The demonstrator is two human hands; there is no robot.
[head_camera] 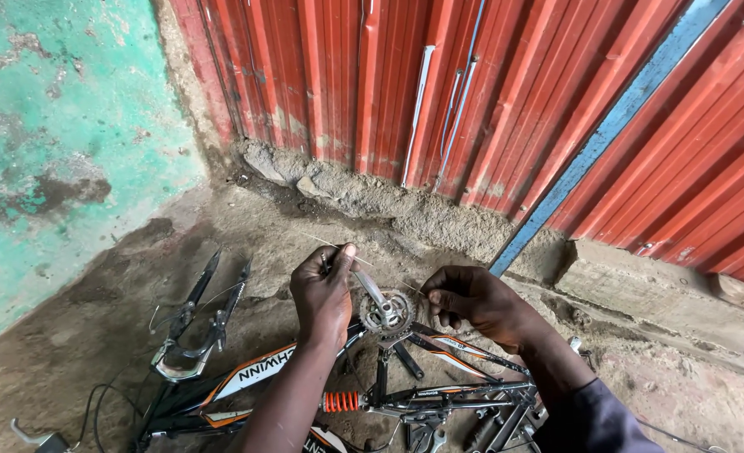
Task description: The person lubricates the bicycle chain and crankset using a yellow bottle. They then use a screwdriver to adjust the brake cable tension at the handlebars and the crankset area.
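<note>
At the far left a green painted wall (53, 126) meets the dirt floor (95, 319). On that floor lies an upturned bicycle frame (254, 373), black with white and orange panels, its front fork (195, 323) pointing up and an orange coil spring (341, 401) near the middle. The left hand (323, 294) is closed over the top of the silver crank arm (372, 289), thumb raised, its grip pinching a thin wire (338, 247) against the crank. Just right of it sits the toothed chainring (386, 315), held above the frame. The right hand (468, 300) has its grip curled narrow, fingertips pinching the wire's other end beside the chainring. Behind stands a red corrugated metal wall (472, 92) crossed by a slanting blue bar (607, 130).
</note>
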